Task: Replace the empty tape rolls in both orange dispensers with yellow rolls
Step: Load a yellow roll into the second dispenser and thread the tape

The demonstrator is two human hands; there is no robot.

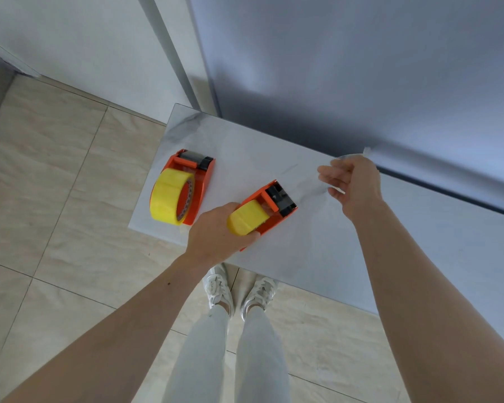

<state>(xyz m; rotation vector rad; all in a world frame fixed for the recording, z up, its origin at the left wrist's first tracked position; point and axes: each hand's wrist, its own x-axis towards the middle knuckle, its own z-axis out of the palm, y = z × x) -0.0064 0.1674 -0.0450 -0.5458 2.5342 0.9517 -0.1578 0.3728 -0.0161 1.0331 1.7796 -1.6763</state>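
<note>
Two orange tape dispensers lie on a pale marble-look table [346,257]. The left dispenser [200,186] rests near the table's left edge with a large yellow roll [168,199] mounted in it. The right dispenser [269,199] sits at the middle, also carrying a yellow roll [248,218]. My left hand [218,232] grips this dispenser around the roll's near end. Farther right, my right hand [352,181] is raised and pinches a strip of clear tape [322,184] that stretches back toward the dispenser's toothed cutter.
A grey metallic cabinet front [361,68] rises directly behind the table. Beige floor tiles [56,184] lie to the left and below, and my legs and white shoes [239,292] stand at the table's near edge.
</note>
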